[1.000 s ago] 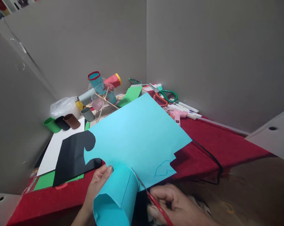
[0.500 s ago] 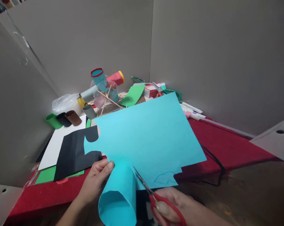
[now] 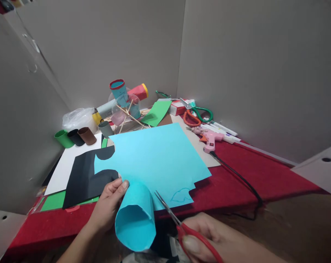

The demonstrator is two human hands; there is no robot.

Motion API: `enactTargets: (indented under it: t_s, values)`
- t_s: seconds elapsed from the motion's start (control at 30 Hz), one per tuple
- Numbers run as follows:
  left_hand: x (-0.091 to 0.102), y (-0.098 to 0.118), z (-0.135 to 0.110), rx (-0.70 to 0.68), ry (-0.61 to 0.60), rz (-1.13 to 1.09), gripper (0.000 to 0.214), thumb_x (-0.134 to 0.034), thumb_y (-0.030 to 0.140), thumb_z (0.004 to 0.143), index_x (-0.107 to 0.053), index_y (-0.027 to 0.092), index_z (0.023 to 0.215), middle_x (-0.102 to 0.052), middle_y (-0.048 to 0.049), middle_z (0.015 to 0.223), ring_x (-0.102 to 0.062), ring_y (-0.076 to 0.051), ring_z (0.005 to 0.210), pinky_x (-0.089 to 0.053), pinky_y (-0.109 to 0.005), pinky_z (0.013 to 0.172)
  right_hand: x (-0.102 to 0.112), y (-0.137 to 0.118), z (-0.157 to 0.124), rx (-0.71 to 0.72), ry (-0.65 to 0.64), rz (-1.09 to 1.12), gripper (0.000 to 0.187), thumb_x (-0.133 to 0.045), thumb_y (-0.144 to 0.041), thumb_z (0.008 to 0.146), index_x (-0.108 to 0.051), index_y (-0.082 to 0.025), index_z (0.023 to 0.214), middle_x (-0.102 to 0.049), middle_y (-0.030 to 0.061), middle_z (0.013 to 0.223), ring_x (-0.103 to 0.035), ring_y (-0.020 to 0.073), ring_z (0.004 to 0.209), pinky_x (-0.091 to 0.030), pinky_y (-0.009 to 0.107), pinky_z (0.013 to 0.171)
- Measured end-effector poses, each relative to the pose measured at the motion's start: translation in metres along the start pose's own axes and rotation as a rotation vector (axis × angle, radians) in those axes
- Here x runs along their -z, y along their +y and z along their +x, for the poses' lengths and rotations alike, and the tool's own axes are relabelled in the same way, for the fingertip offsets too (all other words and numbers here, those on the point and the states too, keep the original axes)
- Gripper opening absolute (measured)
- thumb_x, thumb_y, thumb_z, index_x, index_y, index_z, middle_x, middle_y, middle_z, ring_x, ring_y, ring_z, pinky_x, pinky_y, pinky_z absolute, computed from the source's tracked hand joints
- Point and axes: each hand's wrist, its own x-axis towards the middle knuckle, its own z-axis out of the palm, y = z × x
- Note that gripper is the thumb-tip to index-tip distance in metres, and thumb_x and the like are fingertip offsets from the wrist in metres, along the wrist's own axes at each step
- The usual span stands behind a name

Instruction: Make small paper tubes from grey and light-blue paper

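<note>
A large light-blue paper sheet (image 3: 157,157) lies over the red table (image 3: 250,171), its near corner curled into a roll (image 3: 136,215). My left hand (image 3: 109,204) is closed on that roll, thumb on top. Red-handled scissors (image 3: 181,226) are gripped in my right hand (image 3: 209,237) at the bottom edge, blades parted, tips touching the sheet's near edge beside the roll. Right of the blades a leaf outline (image 3: 181,196) is drawn on the sheet.
Black paper (image 3: 85,179), white paper (image 3: 63,168) and green paper (image 3: 54,201) lie at the left. Small paper tubes (image 3: 74,137), a stick-and-tube model (image 3: 124,102), a plastic bag (image 3: 77,118), spare scissors (image 3: 195,113), markers (image 3: 222,129) and a pink glue gun (image 3: 210,138) with black cord (image 3: 242,179) crowd the back. Grey walls enclose the corner.
The blue sheet has come down flatter and nearer, uncovering the glue gun and spare scissors. The scissors in my right hand have moved slightly along the sheet's near edge.
</note>
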Motion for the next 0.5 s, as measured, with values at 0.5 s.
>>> enactTargets:
  t_s: [0.5]
  values:
    - [-0.001,0.004,0.000,0.083,0.069,-0.019,0.035,-0.089,0.043,0.060,-0.073,0.017,0.077,-0.068,0.0012,0.063,-0.060,-0.012,0.055,-0.049,-0.022,0.057,0.006,0.001,0.021,-0.028,-0.098,0.197,0.063,-0.062,-0.079,0.070,-0.049,-0.018,0.059,-0.030,-0.0123,0.033,-0.030,0.0033,0.022,-0.014,0.015,0.025]
